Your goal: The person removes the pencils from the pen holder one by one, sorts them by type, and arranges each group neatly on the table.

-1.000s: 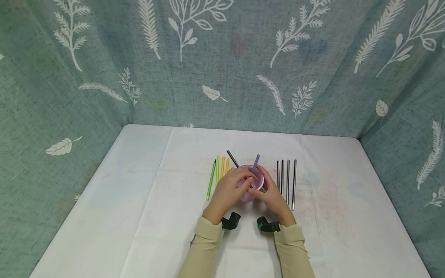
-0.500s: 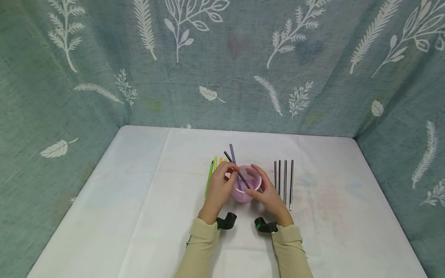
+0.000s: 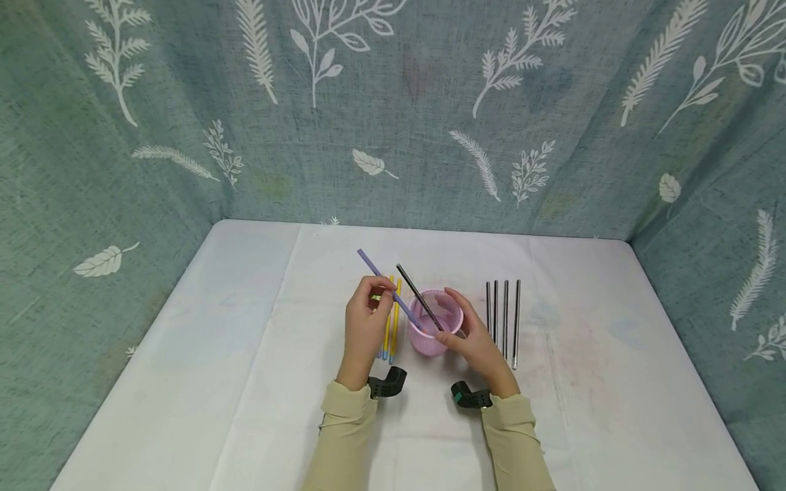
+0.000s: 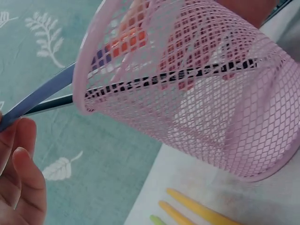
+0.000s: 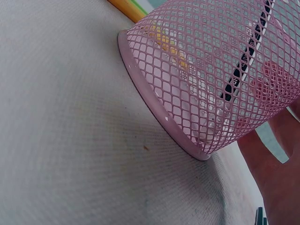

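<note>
With thumb and fingertips, my left hand (image 3: 364, 324) pinches a purple pencil (image 3: 368, 262) near its middle. The pencil slants across the rim of a pink mesh pencil cup (image 3: 428, 346), and its orange end shows through the mesh in the left wrist view. My right hand (image 3: 479, 344) grips the cup from the right, thumb at the near rim and fingers round the far side. One black pencil (image 4: 187, 74) leans inside the cup and sticks out above the rim toward the upper left in the head view.
Yellow pencils (image 3: 394, 334) lie left of the cup; green ones beside them are mostly hidden by my left hand. Several dark pencils (image 3: 506, 317) lie in a row to the right. A white cloth (image 3: 295, 382) covers the table, with a leaf-patterned curtain (image 3: 424, 184) behind.
My left hand has moved left from over the cup, drawing the purple pencil along so it now tilts left across the rim. My right hand has kept hold of the cup.
</note>
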Motion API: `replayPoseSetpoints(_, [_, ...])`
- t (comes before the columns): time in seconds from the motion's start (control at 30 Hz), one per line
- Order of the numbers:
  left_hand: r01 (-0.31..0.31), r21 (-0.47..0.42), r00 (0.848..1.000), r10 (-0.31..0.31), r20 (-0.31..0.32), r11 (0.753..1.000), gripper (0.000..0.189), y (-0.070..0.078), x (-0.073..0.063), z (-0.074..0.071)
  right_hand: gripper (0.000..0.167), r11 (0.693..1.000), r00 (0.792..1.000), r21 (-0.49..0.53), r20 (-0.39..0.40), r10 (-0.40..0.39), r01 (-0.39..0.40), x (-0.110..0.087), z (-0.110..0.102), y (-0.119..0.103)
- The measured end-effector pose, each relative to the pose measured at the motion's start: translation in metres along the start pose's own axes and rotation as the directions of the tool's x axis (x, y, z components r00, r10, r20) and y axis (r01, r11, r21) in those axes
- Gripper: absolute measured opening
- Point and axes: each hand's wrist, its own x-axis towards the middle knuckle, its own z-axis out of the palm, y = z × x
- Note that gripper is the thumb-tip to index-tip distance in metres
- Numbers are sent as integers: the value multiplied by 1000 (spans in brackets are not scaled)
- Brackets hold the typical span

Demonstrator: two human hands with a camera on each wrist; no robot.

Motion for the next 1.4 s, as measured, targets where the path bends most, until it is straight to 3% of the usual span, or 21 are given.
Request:
replayPoseSetpoints(0.17, [13, -1, 1000, -13, 13, 1000, 11, -7, 1, 0, 73, 1000, 1000, 7, 0, -10, 10, 0, 0, 1])
replayPoseSetpoints(0.3, [9, 35, 998, -11, 59, 999, 11, -10, 0, 3, 73, 1000, 1000, 21, 9, -23, 23, 0, 0, 1])
replayPoseSetpoints(0.67, [-138, 227, 980, 101, 170, 964, 12, -18, -3, 17, 74, 1000, 1000, -19, 5, 2, -2, 0, -2, -3])
replayPoseSetpoints(1.03, [-179, 254, 965, 119, 235, 951, 9, -17, -5, 17, 74, 1000, 1000, -24, 2, 8, -8, -1, -2, -5])
replayPoseSetpoints(1.4, [-139, 255, 955, 61, 290, 957, 10, -19, -6, 18, 74, 999, 1000, -28, -2, 29, -29, -1, -2, -6])
